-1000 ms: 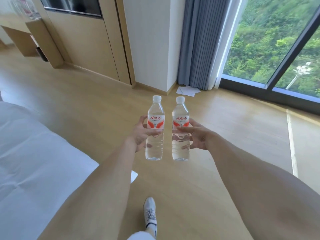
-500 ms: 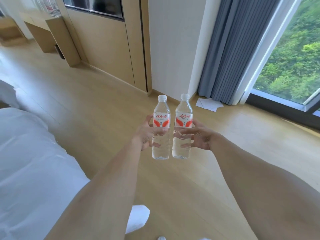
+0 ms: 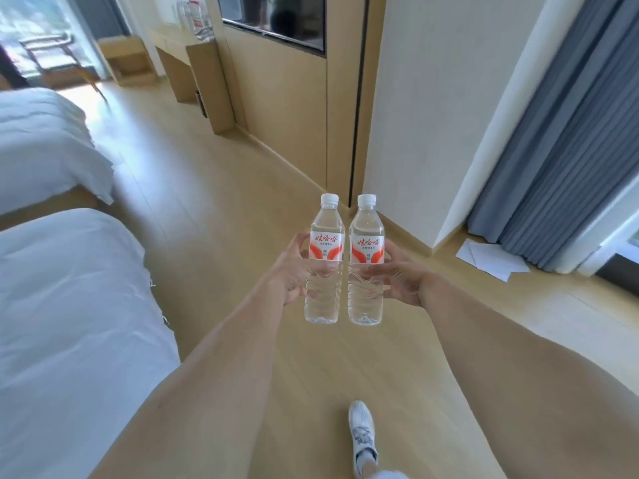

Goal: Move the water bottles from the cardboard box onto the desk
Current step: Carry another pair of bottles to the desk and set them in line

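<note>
Two clear water bottles with white caps and red-and-white labels stand upright side by side in the air over the wooden floor. My left hand (image 3: 294, 271) grips the left bottle (image 3: 325, 250) around its middle. My right hand (image 3: 401, 274) grips the right bottle (image 3: 366, 254) the same way. The wooden desk (image 3: 173, 38) stands far off at the upper left against the wall, with several bottles (image 3: 193, 15) on its top. The cardboard box is out of view.
Two beds with white bedding (image 3: 69, 305) fill the left side. A wood-panelled wall with a dark screen (image 3: 276, 25) runs ahead. Grey curtains (image 3: 570, 150) hang at the right, white papers (image 3: 491, 259) lie on the floor below them. My white shoe (image 3: 361, 433) is underfoot.
My view has swung left: the window has slid out at the right, and the desk and second bed have come into sight. Both bottles stay upright in my hands.
</note>
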